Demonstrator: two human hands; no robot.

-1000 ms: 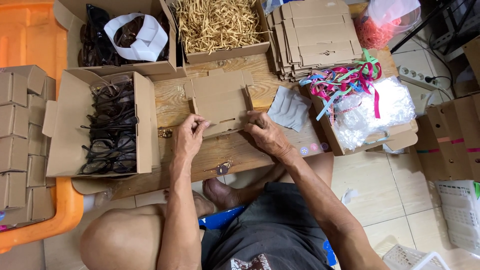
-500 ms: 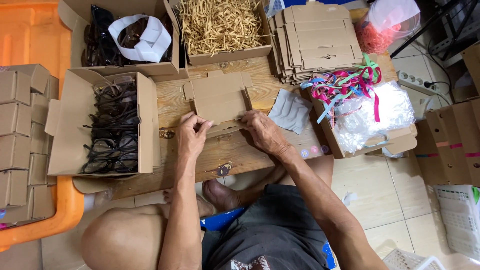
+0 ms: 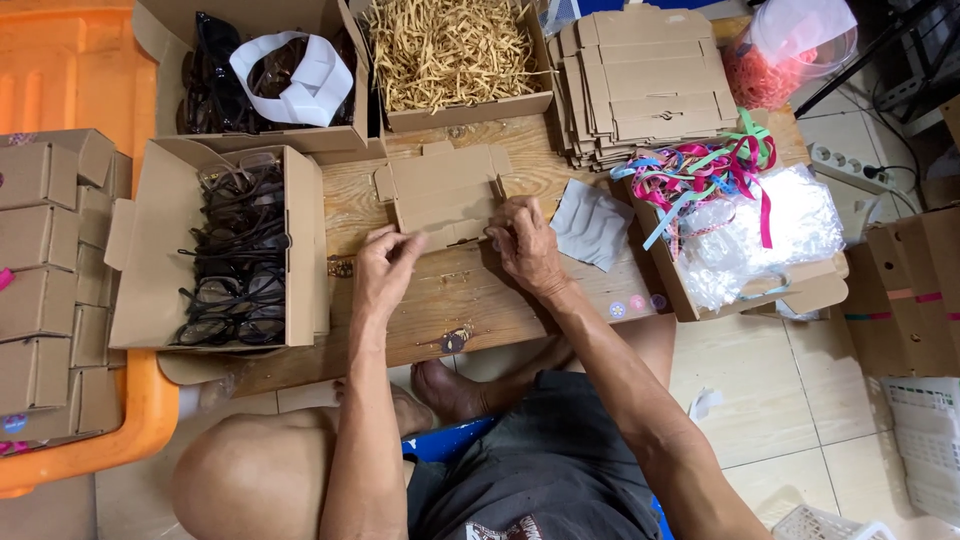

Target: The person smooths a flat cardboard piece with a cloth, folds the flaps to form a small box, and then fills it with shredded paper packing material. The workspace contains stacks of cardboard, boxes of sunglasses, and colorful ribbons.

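A flat brown cardboard box blank (image 3: 440, 190) lies on the low wooden table (image 3: 470, 290) in front of me. My left hand (image 3: 385, 270) pinches its near left edge, fingers bent on the flap. My right hand (image 3: 525, 240) grips its near right edge, thumb and fingers closed on the card. Both forearms reach forward over my knees.
An open carton of dark eyeglasses (image 3: 235, 260) sits left. Behind are a box of straw filler (image 3: 450, 50), a box with glasses and white paper (image 3: 270, 70), and stacked flat blanks (image 3: 645, 70). Ribbons (image 3: 700, 165) and plastic bags (image 3: 750, 240) lie right. Folded boxes (image 3: 45, 270) fill an orange tray.
Both hands have shifted slightly along the blank's near edge, folding it; the blank sits a little further from me.
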